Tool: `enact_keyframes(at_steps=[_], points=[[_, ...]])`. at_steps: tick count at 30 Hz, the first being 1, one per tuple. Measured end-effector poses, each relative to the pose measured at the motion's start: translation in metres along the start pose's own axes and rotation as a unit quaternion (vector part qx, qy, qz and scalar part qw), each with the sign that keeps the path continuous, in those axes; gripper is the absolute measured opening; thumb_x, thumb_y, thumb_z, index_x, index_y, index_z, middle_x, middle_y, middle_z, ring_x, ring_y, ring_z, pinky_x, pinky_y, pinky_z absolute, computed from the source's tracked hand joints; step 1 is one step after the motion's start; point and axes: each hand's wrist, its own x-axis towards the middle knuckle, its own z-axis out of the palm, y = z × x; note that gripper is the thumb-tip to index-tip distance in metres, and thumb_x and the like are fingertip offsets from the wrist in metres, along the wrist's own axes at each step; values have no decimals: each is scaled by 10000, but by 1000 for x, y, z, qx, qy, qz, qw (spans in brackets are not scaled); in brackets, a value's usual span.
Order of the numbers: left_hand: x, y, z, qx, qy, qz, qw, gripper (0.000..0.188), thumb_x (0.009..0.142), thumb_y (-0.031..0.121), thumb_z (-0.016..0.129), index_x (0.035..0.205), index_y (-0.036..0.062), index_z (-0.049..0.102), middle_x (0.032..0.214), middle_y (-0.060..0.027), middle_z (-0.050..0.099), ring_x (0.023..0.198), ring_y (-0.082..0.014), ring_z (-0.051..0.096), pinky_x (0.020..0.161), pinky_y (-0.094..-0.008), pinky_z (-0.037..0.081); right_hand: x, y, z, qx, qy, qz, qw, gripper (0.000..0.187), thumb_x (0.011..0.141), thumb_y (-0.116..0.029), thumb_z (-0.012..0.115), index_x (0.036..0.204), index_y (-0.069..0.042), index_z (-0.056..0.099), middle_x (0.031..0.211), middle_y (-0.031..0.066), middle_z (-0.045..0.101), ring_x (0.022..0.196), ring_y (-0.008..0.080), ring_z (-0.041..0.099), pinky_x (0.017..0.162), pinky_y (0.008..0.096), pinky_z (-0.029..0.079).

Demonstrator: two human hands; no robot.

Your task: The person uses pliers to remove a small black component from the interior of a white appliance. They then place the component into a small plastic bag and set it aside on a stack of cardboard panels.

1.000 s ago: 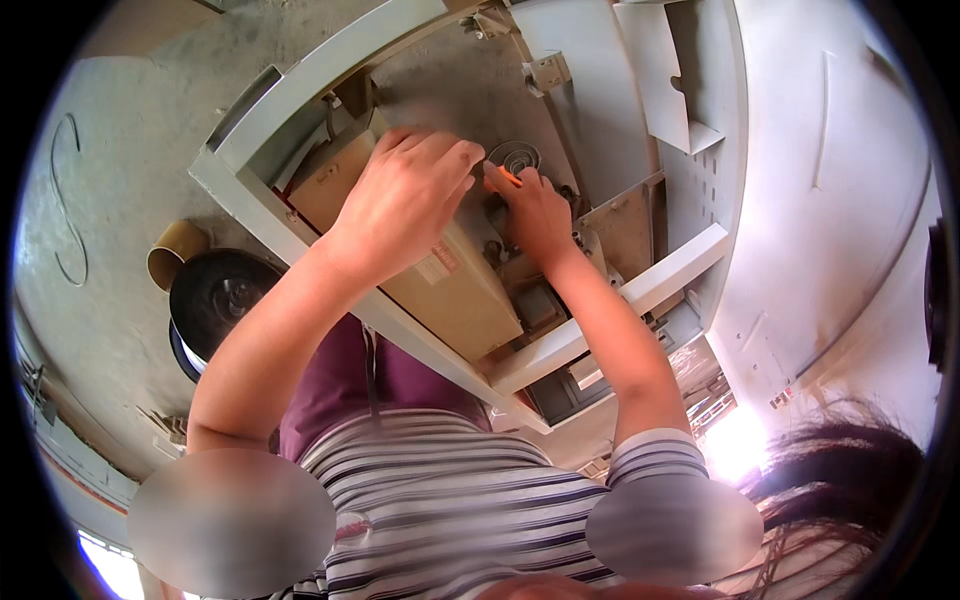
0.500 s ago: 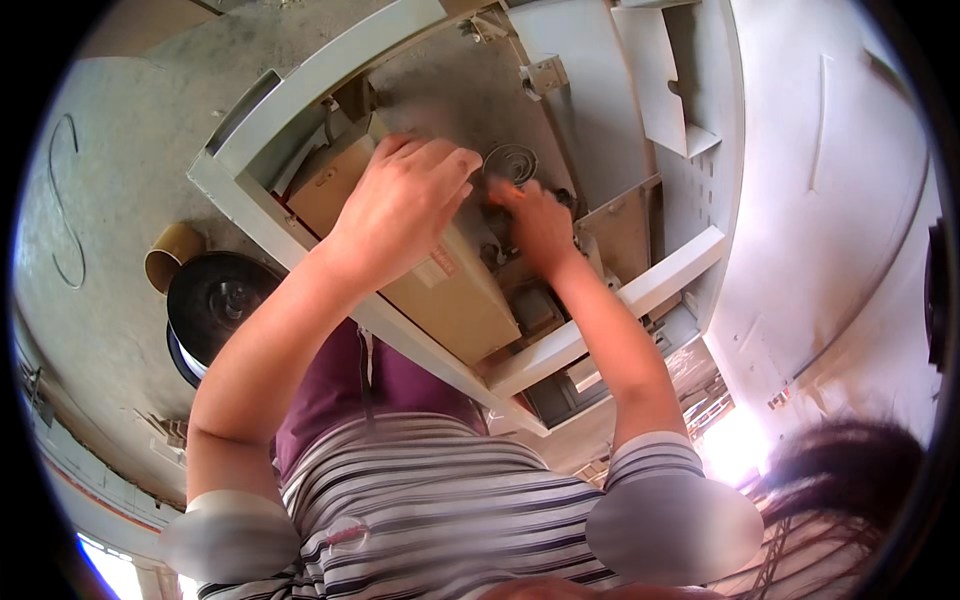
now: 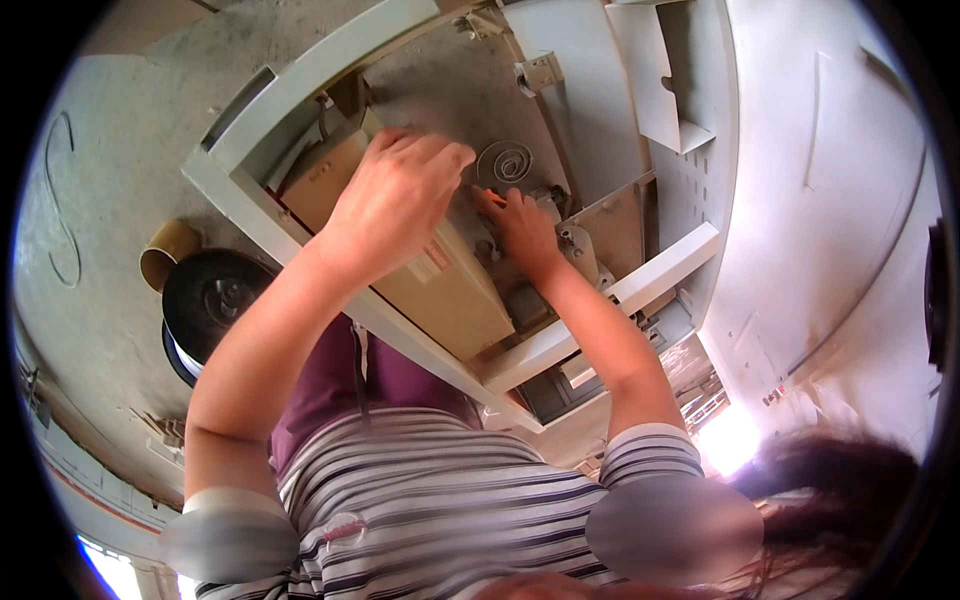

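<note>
My left hand [image 3: 400, 195] hangs above a tan metal box [image 3: 445, 295] inside an open white metal cabinet frame [image 3: 345, 62]. Its fingers are bent together in a pinch, and whatever lies between them is hidden. Deeper in the cabinet, my right hand [image 3: 527, 235] is closed on a small orange tool [image 3: 490, 198]; only part of it shows, so its kind is unclear. A spiral of thin wire [image 3: 505, 160] sits just beyond the right fingers. Small fittings [image 3: 575, 240] are beside that wrist.
White panels [image 3: 800, 200] rise on the right, and a bracket [image 3: 540, 75] is fixed inside the cabinet. To the left, a black round spool [image 3: 215, 300], a brown cardboard tube [image 3: 170, 250] and a bent wire [image 3: 60, 200] lie on the concrete floor. Another person's dark hair [image 3: 840, 490] shows at lower right.
My right hand has shifted slightly left, toward my left hand, with the orange tool. The wire spiral now looks looser. My left hand has barely moved.
</note>
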Motion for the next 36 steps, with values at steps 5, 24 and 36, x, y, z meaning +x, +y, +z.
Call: enact_keyframes(at_steps=[5,24,36], points=[[-5,0,0,-2,-10,-7,1000,225,881,67,612,1104,47,596,1004,-114,634,975,-306,602,925,-407,426,14,0,-19,53,42,30,997,590,821,-57,591,1343,-323,520,923,71,514,777,264,587,589,396,519],[-1,2,1,-8,-15,-11,1000,203,884,77,612,1085,57,597,992,-116,637,971,-312,604,922,-415,420,15,19,-10,97,24,121,988,592,847,-80,581,1363,-359,505,928,115,566,816,314,643,645,457,522],[-1,1,3,3,-20,-8,1000,205,882,71,611,1087,55,600,985,-110,642,955,-307,607,906,-408,427,7,9,-1,-8,-30,36,999,626,847,-50,550,1399,-335,473,890,115,539,730,306,621,594,425,523]])
